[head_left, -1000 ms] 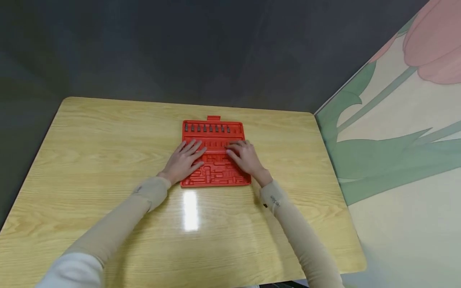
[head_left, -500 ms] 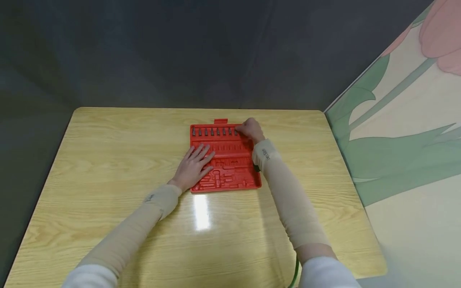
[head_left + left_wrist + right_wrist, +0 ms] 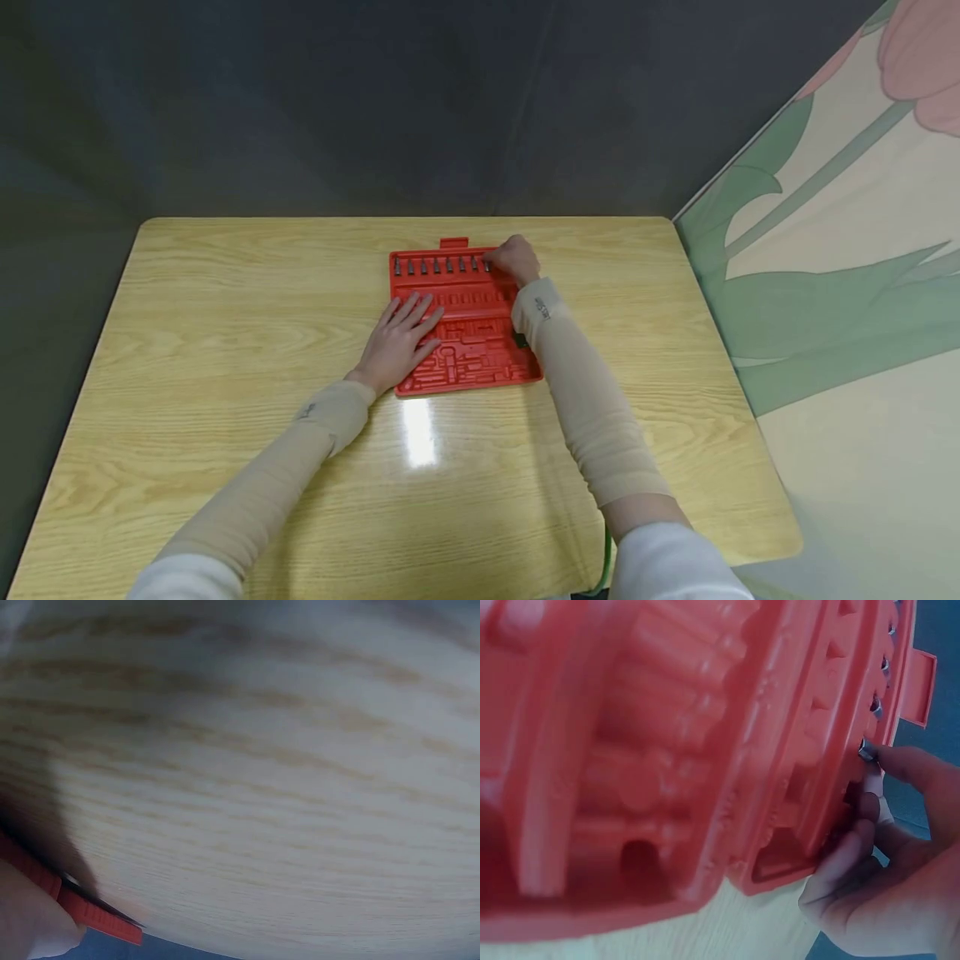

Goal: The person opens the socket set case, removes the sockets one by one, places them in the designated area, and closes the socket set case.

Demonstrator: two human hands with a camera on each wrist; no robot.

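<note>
A red moulded tool tray (image 3: 480, 350) lies on the wooden table (image 3: 225, 317), with a row of several small metal bits (image 3: 435, 266) along its far edge. My left hand (image 3: 408, 321) rests flat on the tray's left half, fingers spread. My right hand (image 3: 501, 262) reaches to the far right corner and pinches the last metal bit (image 3: 487, 266) of the row. The right wrist view shows the tray (image 3: 667, 750) close up and my fingertips (image 3: 900, 761) around that bit (image 3: 867, 751). In the left wrist view only the table (image 3: 262, 787) and the tray's edge (image 3: 90, 913) appear.
A small latch tab (image 3: 453, 242) juts from the tray's far edge. Behind the table stands a dark wall; a surface painted with flowers (image 3: 840, 250) borders its right side. A green cable (image 3: 606, 558) hangs by the near edge.
My right hand has gone from the middle of the tray to its far right corner and closed on the end bit. The left hand stays flat on the tray.
</note>
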